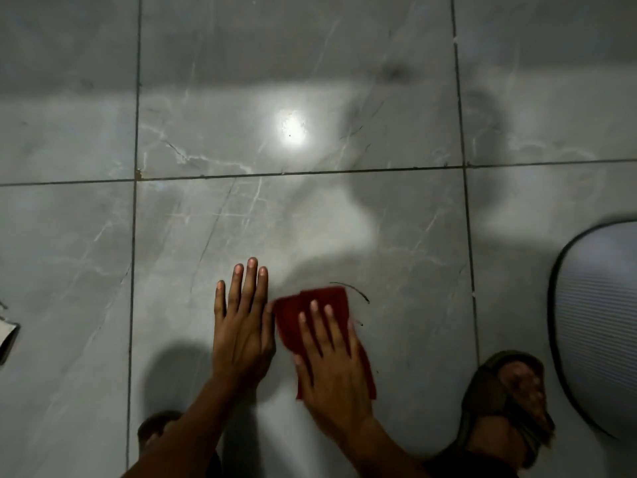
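My right hand (pixel 331 360) lies flat with straight fingers on a red cloth (pixel 310 305), pressing it onto the glossy grey floor tile (pixel 193 257). My left hand (pixel 241 326) rests flat on the tile just left of the cloth, fingers straight and spread. Its thumb side touches the cloth's left edge. A thin dark curved mark (pixel 355 291) shows on the tile just beyond the cloth's far right corner.
My right foot in a dark sandal (pixel 506 405) stands at the lower right. A round white ribbed object with a dark rim (pixel 599 326) sits at the right edge. A pale object (pixel 7 339) pokes in at the left edge. A lamp's reflection (pixel 291 127) glares on the floor ahead.
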Available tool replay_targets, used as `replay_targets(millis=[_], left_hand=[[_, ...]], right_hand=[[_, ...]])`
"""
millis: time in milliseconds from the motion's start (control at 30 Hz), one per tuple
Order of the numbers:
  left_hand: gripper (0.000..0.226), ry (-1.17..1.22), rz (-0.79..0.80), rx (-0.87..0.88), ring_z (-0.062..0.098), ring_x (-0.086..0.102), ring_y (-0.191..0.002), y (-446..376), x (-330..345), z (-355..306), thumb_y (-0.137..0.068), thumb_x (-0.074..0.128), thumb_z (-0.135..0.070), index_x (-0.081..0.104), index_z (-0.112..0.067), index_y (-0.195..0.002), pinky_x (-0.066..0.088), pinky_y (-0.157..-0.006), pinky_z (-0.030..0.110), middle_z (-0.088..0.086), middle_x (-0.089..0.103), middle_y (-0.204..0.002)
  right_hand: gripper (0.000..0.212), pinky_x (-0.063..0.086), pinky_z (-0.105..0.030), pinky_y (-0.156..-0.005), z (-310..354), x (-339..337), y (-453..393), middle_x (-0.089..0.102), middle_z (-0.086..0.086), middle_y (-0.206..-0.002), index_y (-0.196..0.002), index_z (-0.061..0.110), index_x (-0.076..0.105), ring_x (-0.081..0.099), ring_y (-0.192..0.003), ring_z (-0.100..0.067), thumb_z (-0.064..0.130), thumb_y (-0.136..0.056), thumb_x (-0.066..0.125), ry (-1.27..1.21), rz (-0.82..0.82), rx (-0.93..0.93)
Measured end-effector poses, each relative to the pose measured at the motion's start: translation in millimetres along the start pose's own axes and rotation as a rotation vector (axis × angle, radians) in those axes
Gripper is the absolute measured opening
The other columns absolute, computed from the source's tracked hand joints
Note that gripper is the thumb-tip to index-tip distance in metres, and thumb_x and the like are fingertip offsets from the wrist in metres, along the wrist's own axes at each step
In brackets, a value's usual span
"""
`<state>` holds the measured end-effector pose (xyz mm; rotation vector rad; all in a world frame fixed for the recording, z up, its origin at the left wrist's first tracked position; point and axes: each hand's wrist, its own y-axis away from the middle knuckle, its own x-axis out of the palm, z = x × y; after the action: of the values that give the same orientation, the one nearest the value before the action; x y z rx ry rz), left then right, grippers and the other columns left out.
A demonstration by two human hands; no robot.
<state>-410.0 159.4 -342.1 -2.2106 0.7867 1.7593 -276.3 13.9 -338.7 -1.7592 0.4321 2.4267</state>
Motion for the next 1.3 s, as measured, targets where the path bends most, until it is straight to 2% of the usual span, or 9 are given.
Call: replay_targets(millis=[200,367,467,567,633,767,1000,1167,1300], left_hand=[[0.066,-0.024,0.017,-0.032,0.022,-0.003,-0.179,1,-3,-4,-0.120,0.021,-0.038,0.007,-0.019,-0.182,0.005,-0.143,0.055,0.000,-0.001,-0.192],[0.067,-0.059,0.038,-0.024,0.022,-0.007,-0.179,-2,-2,-3,-0.119,0.017,-0.040,0.003,-0.018,-0.181,0.002,-0.144,0.055,0.001,-0.005,-0.192],[0.067,-0.077,0.018,-0.017,0.023,-0.006,-0.179,0,1,-3,-0.120,0.012,-0.041,0.004,-0.018,-0.182,0.001,-0.144,0.053,0.002,-0.003,-0.192],[0.067,-0.065,-0.009,-0.019,0.023,-0.001,-0.179,-2,2,-2,-0.119,0.016,-0.041,0.007,-0.019,-0.182,0.004,-0.144,0.054,0.001,0.000,-0.192],[0.067,-0.058,-0.022,-0.013,0.023,0.000,-0.179,-1,2,-1,-0.119,0.017,-0.041,0.007,-0.020,-0.182,0.004,-0.144,0.053,0.000,0.000,-0.192],[0.066,-0.060,-0.023,-0.023,0.023,0.001,-0.179,1,-2,-1,-0.119,0.016,-0.043,0.007,-0.021,-0.182,0.003,-0.145,0.052,0.000,0.002,-0.192],[0.066,-0.052,-0.017,-0.022,0.024,0.002,-0.179,0,-5,-4,-0.119,0.015,-0.042,0.010,-0.020,-0.182,0.006,-0.144,0.054,0.002,0.005,-0.192],[0.066,-0.044,-0.026,-0.016,0.023,0.001,-0.179,0,-3,-6,-0.119,0.016,-0.042,0.009,-0.020,-0.182,0.007,-0.144,0.055,0.001,0.003,-0.192],[0.066,-0.050,-0.042,-0.017,0.024,0.002,-0.179,-1,-3,-3,-0.119,0.019,-0.040,0.009,-0.021,-0.182,0.010,-0.143,0.056,0.000,0.004,-0.192]], right_hand=[[0.074,-0.002,-0.049,-0.137,-31,-1,48,-0.001,-0.005,-0.187,-0.177,0.019,0.010,0.005,-0.172,-0.027,0.054,-0.114,0.025,0.014,-0.025,0.235],[0.070,0.015,-0.058,-0.137,-45,-25,-57,0.008,-0.009,-0.186,-0.177,0.019,0.012,0.005,-0.173,-0.029,0.050,-0.116,0.027,-0.064,-0.106,0.273],[0.069,0.010,-0.055,-0.138,-35,-27,-92,0.009,-0.007,-0.187,-0.177,0.019,0.012,0.005,-0.173,-0.028,0.049,-0.116,0.024,-0.077,-0.097,0.226],[0.071,0.004,-0.053,-0.139,-34,-18,-51,0.003,-0.004,-0.187,-0.177,0.020,0.009,0.001,-0.173,-0.026,0.049,-0.116,0.028,-0.086,-0.069,0.137],[0.072,0.010,-0.055,-0.136,-43,-11,-4,0.003,-0.002,-0.187,-0.177,0.022,0.011,0.002,-0.173,-0.026,0.050,-0.115,0.034,-0.069,-0.050,0.113],[0.070,0.022,-0.061,-0.133,-75,-16,25,0.009,-0.005,-0.187,-0.177,0.022,0.014,0.009,-0.173,-0.028,0.048,-0.114,0.032,-0.027,-0.082,0.269],[0.074,0.006,-0.055,-0.138,-33,-24,-64,0.002,-0.008,-0.187,-0.177,0.019,0.010,0.000,-0.173,-0.029,0.048,-0.114,0.036,-0.002,-0.112,0.287],[0.075,-0.003,-0.050,-0.138,-33,-2,45,0.001,-0.003,-0.187,-0.177,0.022,0.012,0.001,-0.173,-0.027,0.056,-0.113,0.031,0.003,-0.013,0.094],[0.074,0.015,-0.056,-0.134,-79,-9,78,0.006,-0.004,-0.187,-0.177,0.021,0.016,0.009,-0.172,-0.029,0.054,-0.113,0.029,0.034,-0.041,0.259]])
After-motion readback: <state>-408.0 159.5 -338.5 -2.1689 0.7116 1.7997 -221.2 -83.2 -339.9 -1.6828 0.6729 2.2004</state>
